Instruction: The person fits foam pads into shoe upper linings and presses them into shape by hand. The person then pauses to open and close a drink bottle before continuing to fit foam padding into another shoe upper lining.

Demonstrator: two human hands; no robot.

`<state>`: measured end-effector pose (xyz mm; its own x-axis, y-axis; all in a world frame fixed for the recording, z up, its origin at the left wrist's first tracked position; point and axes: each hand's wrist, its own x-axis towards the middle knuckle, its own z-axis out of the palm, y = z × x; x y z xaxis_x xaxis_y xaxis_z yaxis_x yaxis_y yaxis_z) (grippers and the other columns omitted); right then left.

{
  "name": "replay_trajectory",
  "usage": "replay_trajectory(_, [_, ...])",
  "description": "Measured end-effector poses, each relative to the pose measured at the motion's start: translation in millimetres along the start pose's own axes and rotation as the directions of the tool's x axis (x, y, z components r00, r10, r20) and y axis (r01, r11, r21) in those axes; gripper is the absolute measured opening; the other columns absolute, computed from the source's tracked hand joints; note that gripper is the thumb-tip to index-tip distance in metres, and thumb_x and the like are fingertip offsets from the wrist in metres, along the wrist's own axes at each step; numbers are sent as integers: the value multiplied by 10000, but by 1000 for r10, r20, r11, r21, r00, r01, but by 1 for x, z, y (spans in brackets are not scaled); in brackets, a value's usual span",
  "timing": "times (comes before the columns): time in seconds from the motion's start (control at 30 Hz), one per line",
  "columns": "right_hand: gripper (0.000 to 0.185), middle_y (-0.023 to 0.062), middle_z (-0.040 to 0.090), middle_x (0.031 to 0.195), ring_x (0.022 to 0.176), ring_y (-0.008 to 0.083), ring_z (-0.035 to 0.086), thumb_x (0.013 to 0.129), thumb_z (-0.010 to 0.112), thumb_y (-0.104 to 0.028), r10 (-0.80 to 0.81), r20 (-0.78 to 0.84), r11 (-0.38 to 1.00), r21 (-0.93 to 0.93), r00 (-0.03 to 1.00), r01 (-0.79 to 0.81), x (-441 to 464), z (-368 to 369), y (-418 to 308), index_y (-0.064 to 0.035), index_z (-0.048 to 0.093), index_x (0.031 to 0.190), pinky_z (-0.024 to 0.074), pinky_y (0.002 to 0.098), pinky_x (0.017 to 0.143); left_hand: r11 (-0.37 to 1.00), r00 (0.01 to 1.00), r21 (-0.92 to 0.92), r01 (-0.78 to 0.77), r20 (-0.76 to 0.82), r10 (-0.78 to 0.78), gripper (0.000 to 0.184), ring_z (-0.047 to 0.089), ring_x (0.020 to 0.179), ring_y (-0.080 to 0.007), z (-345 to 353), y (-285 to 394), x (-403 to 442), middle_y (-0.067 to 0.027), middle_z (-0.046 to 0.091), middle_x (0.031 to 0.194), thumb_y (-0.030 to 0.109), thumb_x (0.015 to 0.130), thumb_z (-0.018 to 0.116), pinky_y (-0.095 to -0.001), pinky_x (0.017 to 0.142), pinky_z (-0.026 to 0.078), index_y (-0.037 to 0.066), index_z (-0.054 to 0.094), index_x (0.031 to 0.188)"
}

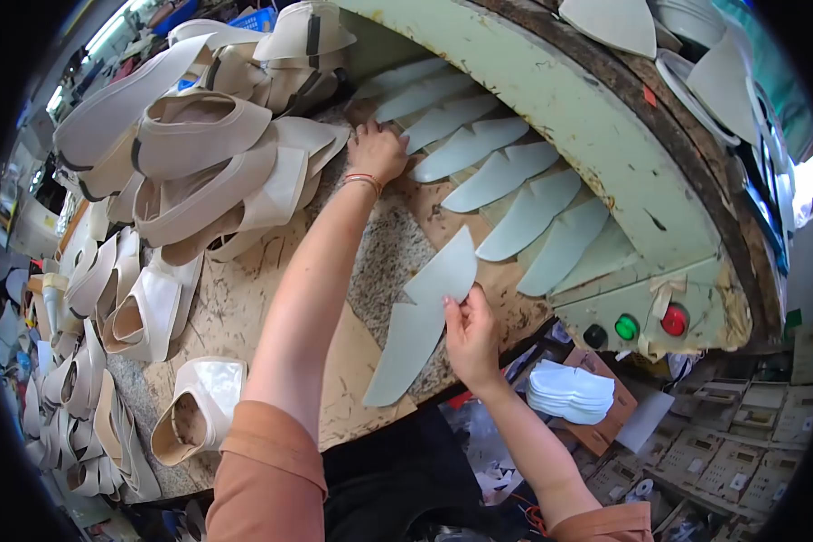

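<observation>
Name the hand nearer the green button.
Right. In the picture, the right hand is left of the green button; the left hand is farther, up and left, by notched sheets.

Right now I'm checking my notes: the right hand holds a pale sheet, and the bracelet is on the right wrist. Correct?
No, the head view shows the bracelet on the wrist of the left hand. The right hand does hold a pale sheet.

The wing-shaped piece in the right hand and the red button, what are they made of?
Wing-shaped piece: maybe plastic sheet or coated fabric, smooth and fairly matte; it looks thin and holds its shape. Red button: probably smooth plastic, from its bright colour.
</observation>
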<state>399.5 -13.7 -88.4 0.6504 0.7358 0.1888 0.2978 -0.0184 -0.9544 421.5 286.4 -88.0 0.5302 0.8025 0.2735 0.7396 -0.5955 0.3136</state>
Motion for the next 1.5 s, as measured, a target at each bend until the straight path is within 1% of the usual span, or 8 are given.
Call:
replay_trajectory(0.37, [197,79,630,978,835,103,612,936,492,-22,296,130,798,510,946,-320,39,-14,-15,24,502,1127,493,240,726,468,932,-807,360,295,-209,201,642,617,-200,-27,13,51,-95,637,756,43,777,676,-309,570,550,-9,564,935])
replay_trajectory(0.57, [205,106,605,995,841,181,598,872,532,7,241,-73,654,749,968,-107,179,-20,7,17,529,1077,494,309,761,527,998,-849,-34,-54,-23,104,562,643,-95,-133,14,-70,-58,613,739,36,828,570,-248,585,445,-12,570,920])
replay_trajectory(0.7, [199,94,618,979,873,166,594,834,577,-7,301,-300,810,581,905,-77,292,16,29,15,569,1032,477,291,724,578,979,-791,201,151,-135,74,533,708,-61,-189,-17,-229,-34,540,820,-31,905,513,-184,529,424,-4,520,973])
replay_trajectory(0.83, [410,186,640,1007,917,326,635,730,689,-182,-317,-566,837,-544,761,-56,401,40,146,36,586,1062,494,448,791,412,860,-764,496,366,-357,89,570,768,-86,-196,-39,-333,-42,556,857,-23,903,531,-223,589,545,-21,527,992])
replay_trajectory(1.03, [633,197,480,1292,1235,377,409,790,697,-356,-392,-388,624,-778,834,-69,293,56,31,-23,441,1263,325,516,977,393,791,-707,588,402,-461,158,570,744,-75,-187,-66,-370,-51,581,880,23,918,540,-222,579,531,-27,534,1068])
replay_trajectory(1.1, [483,137,572,1179,1086,266,557,814,705,-214,-260,106,959,-88,960,269,216,59,-16,-17,505,1207,438,344,907,296,813,-798,525,368,-452,168,576,753,-79,-192,-64,-363,-50,583,876,27,925,537,-221,594,521,-20,523,1085])
replay_trajectory(1.3, [513,165,575,1226,1171,387,516,737,680,-64,-298,817,862,8,494,507,-29,74,-110,-33,554,1233,413,430,1006,-282,920,-914,290,348,-182,398,604,890,-143,-228,-53,-349,-111,579,1047,7,918,547,-258,739,515,11,381,1280])
replay_trajectory(1.5, [306,139,654,1094,958,154,646,961,500,-131,112,700,880,260,705,-398,-65,56,-152,49,555,1203,522,316,859,741,660,-533,408,-389,-643,781,492,986,-168,-298,-120,-472,-87,466,1196,82,745,752,-273,826,443,5,323,1392])
